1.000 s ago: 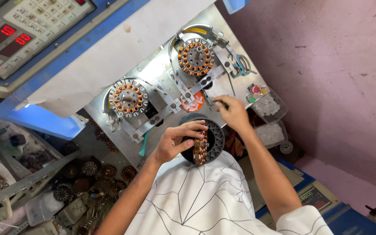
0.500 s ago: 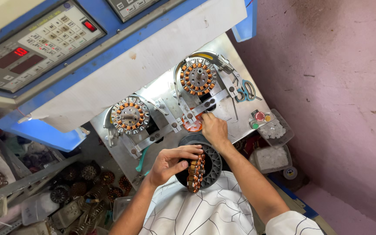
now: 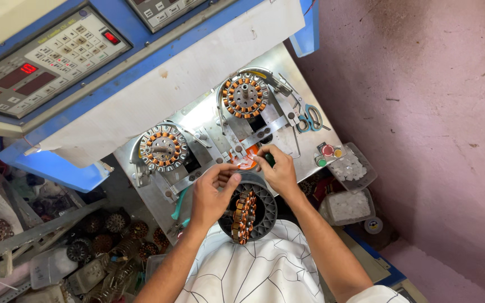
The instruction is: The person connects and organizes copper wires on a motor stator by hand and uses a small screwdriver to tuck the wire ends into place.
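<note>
Seen from above, the person's two bare hands meet in front of a metal work plate that carries two wound stators. The left hand is raised over a round dark ribbed housing resting at the edge of the person's lap, its fingers curled inward with the thumb and fingertips drawn close together, as if pinching something too fine to make out. The right hand sits just beside it, a little higher, its fingers bent and pressed together near the tips; whether they grip anything cannot be told. Just below the hands, a copper-wound stator stands on edge against the dark housing, touching it. Behind the hands, the left mounted stator and the right mounted stator sit flat on the plate, well apart from each other. A pair of blue-handled scissors lies at the plate's right edge, near red, yellow and green push buttons. Clear plastic tubs of small white parts stand to the right, and a blue control panel with keypad and red displays rises at the upper left.
</note>
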